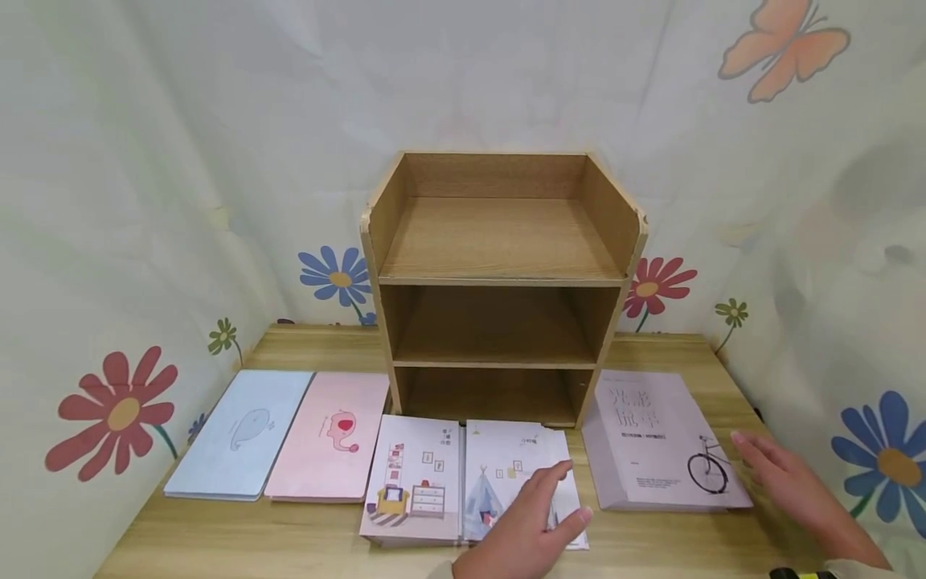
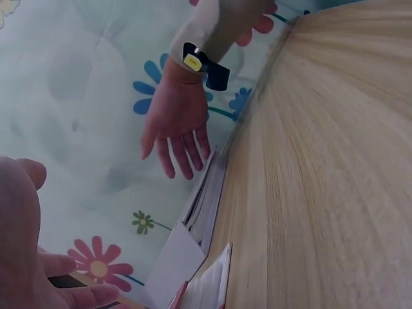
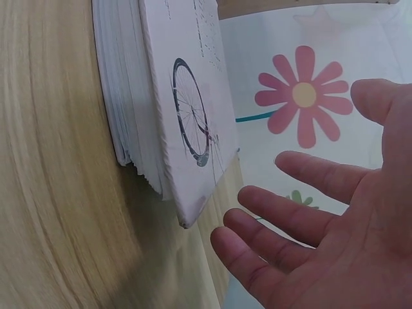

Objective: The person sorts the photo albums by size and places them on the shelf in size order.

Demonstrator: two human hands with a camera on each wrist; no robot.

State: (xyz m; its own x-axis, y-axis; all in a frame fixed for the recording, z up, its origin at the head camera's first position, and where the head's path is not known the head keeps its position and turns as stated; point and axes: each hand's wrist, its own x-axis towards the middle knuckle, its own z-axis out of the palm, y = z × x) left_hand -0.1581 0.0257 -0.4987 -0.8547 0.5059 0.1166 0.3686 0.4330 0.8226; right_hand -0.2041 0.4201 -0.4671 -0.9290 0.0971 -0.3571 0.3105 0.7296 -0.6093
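My left hand (image 1: 531, 527) is over the lower right part of a white notebook with a tent picture (image 1: 506, 450); whether it touches the cover, I cannot tell. Its fingers are extended, the thumb apart, and it grips nothing. Just right of a thick pale book with a bicycle on its cover (image 1: 651, 450), my right hand (image 1: 788, 482) is held with loosely spread fingers. The right wrist view shows a gap between that hand (image 3: 322, 238) and the book's corner (image 3: 187, 193). Left of the tent notebook lies another white one with a furniture picture (image 1: 415, 474).
A three-level wooden shelf (image 1: 499, 281) stands at the back, behind the notebooks. On the left lie a light blue notebook with a whale (image 1: 239, 434) and a pink one with an elephant (image 1: 329, 438). Flowered white cloth (image 1: 181, 265) surrounds the wooden table (image 1: 304, 547).
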